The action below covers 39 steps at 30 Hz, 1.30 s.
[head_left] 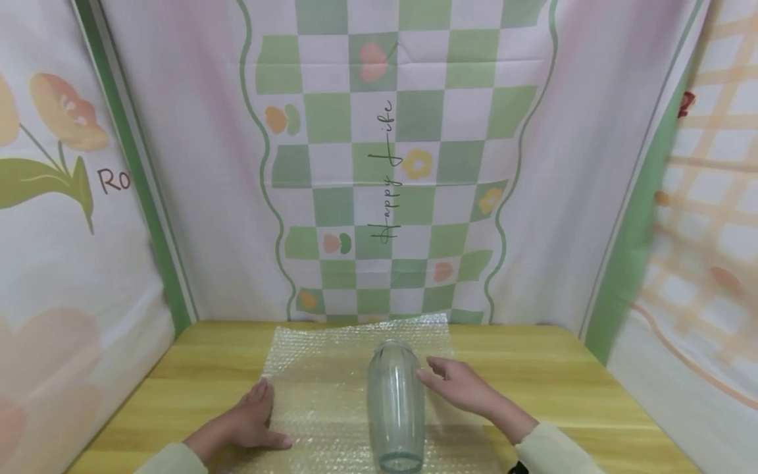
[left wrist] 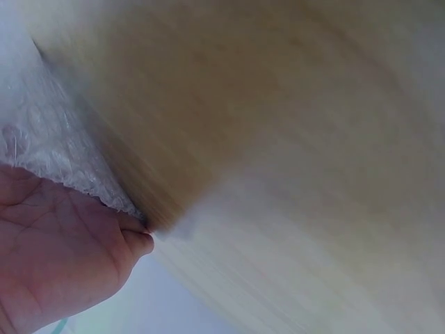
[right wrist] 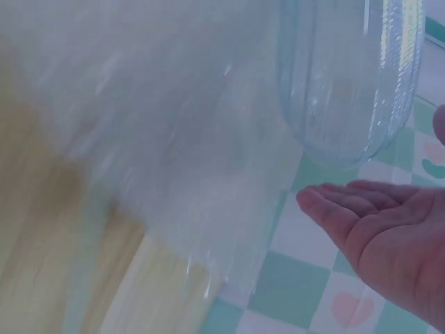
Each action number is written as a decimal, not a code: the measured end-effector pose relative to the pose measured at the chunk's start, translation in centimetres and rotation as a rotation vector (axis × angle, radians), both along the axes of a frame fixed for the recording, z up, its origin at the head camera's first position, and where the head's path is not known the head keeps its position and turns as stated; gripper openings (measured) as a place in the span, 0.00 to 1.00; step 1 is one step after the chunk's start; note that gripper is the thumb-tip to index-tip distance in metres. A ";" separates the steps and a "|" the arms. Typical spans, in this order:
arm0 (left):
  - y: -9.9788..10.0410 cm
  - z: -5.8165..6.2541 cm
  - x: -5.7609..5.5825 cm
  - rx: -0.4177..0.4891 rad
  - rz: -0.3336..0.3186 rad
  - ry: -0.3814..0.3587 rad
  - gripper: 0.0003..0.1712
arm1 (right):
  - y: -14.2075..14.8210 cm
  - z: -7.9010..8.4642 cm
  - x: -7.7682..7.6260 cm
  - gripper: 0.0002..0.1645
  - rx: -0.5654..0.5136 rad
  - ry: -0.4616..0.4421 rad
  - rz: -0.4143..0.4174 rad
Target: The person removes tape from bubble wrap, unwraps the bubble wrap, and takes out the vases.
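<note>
A clear glass vase (head_left: 395,401) with ribbed sides is over the sheet of bubble wrap (head_left: 331,388). In the head view its thick base is at the bottom of the picture and its narrower neck at the top. My right hand (head_left: 458,387) is beside the vase's upper right side, fingers extended and thumb apart, holding nothing. In the right wrist view, that hand's fingertips (right wrist: 313,198) are close to the rounded end of the glass (right wrist: 341,90). At the left edge of the wrap rests my left hand (head_left: 251,418), thumb spread; the left wrist view shows its palm (left wrist: 62,250) against the plastic's edge.
The wrap covers the middle of a yellow wood-grain table (head_left: 533,368). Behind the table hangs a cloth (head_left: 379,164) with green checks and lettering, and patterned cloths stand at both sides. A small dark object (head_left: 518,468) shows by the right sleeve.
</note>
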<state>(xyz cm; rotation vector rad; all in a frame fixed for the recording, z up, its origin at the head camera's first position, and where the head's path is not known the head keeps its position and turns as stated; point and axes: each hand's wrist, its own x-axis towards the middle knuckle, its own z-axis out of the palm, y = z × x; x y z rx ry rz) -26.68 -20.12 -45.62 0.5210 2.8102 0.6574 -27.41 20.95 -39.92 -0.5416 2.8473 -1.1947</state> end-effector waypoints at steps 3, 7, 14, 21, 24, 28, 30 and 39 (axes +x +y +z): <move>0.2 0.4 0.2 -0.013 0.008 0.006 0.70 | -1.0 0.3 -0.1 0.45 -0.041 -0.054 -0.080; 0.3 0.6 0.4 -0.022 0.009 0.009 0.69 | -2.1 0.4 -0.3 0.49 -0.061 -0.087 -0.169; 0.3 0.4 0.4 -0.015 0.016 -0.006 0.69 | -3.6 0.1 -0.7 0.52 -0.096 -0.092 -0.244; 0.4 0.6 0.5 -0.013 0.016 -0.006 0.69 | -4.8 -0.4 -1.2 0.54 -0.181 -0.160 -0.266; 0.4 0.5 0.4 -0.012 0.012 -0.004 0.69 | -5.1 -0.6 -1.3 0.50 -0.223 -0.184 -0.257; 0.3 0.5 0.4 -0.012 0.007 0.002 0.69 | -5.5 -0.7 -1.5 0.47 -0.236 -0.192 -0.247; 0.3 0.4 0.3 -0.014 0.006 0.003 0.69 | -5.7 -0.7 -1.6 0.49 -0.221 -0.192 -0.259; 0.2 0.4 0.2 -0.023 0.018 -0.013 0.69 | -6.3 -0.8 -1.9 0.60 -0.179 -0.208 -0.308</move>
